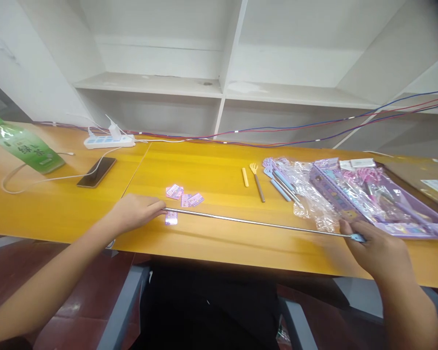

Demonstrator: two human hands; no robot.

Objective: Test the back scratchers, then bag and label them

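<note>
A long thin metal telescopic rod (pixel 248 221) of a back scratcher stretches across the front of the table between my hands. My left hand (pixel 140 212) is closed, pinching its left tip. Around the blue piece at the other end my right hand (pixel 381 248) is wrapped; the fingers hide most of that piece. Small pink-purple printed cards (pixel 175 191) lie beside my left fingertips. Farther back are a yellow claw-headed back scratcher (pixel 257 182), a loose yellow handle (pixel 245 177) and blue and purple back scratchers (pixel 282 184).
Crumpled clear plastic bags (pixel 316 204) lie by a purple display box (pixel 336 194) with packaged pieces in it. On the left are a green bottle (pixel 25 146), a phone (pixel 97 172) and a white power strip (pixel 109 141). Cables run along the shelf base.
</note>
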